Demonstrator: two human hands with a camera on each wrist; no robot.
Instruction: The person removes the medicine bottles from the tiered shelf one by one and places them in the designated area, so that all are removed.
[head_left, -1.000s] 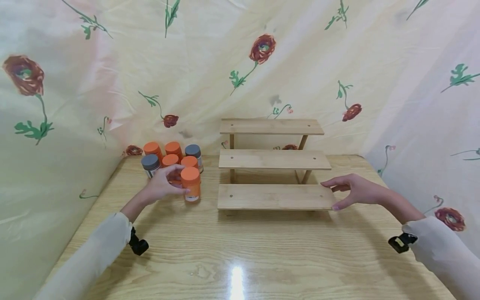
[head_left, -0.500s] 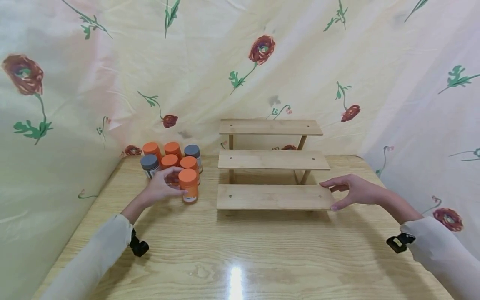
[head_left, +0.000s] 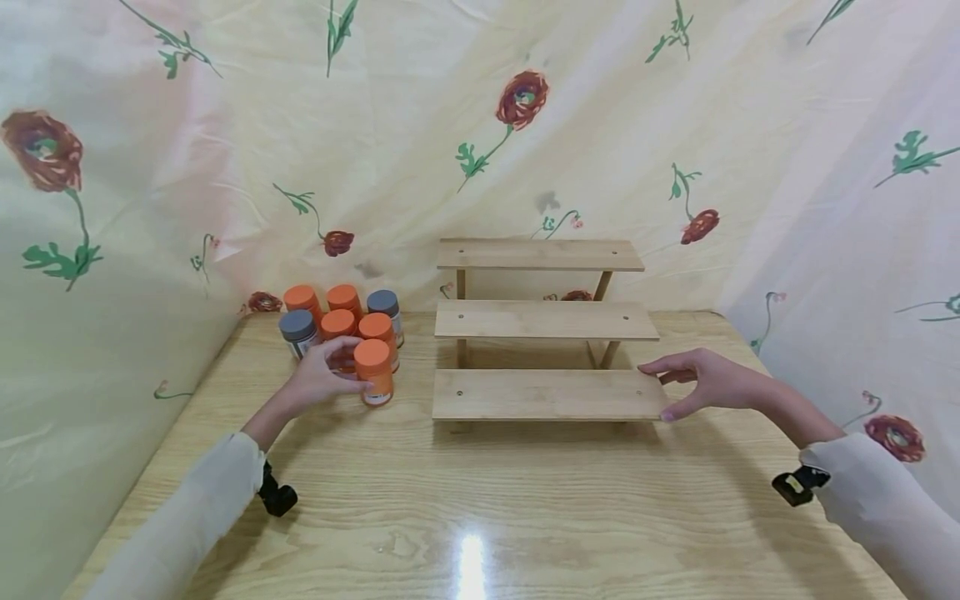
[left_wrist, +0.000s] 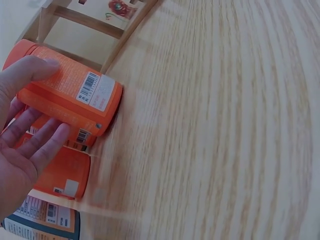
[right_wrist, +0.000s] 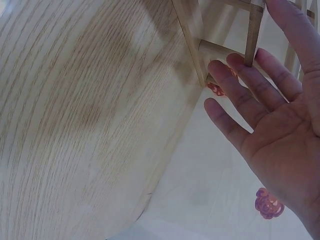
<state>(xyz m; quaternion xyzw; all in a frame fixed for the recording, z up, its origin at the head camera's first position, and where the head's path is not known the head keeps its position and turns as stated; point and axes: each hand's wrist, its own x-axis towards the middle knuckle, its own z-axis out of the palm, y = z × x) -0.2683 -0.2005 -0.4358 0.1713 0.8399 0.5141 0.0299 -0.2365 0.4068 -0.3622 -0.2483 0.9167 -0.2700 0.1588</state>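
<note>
In the head view my left hand [head_left: 322, 375] holds the front orange bottle [head_left: 375, 382], which stands upright on the table. In the left wrist view my thumb lies across that bottle's labelled side, with the fingers behind it. Close by stand several orange bottles [head_left: 375, 323] and two bottles with dark grey lids, one at the left [head_left: 298, 323] and one at the back right [head_left: 383, 302]. On the other side, my right hand [head_left: 708, 383] grips the right end of the lowest board of a three-tier wooden shelf [head_left: 545, 394], thumb at its front edge and index finger at its back edge.
The shelf's middle board [head_left: 545, 320] and top board [head_left: 540, 254] step up toward the back. A wood-grain table [head_left: 525, 500] carries everything. Flower-patterned cloth [head_left: 405, 150] hangs behind and along both sides.
The orange bottle under my left hand has shifted slightly left and back toward the other bottles, the hand moving with it. My right hand stays at the shelf's end.
</note>
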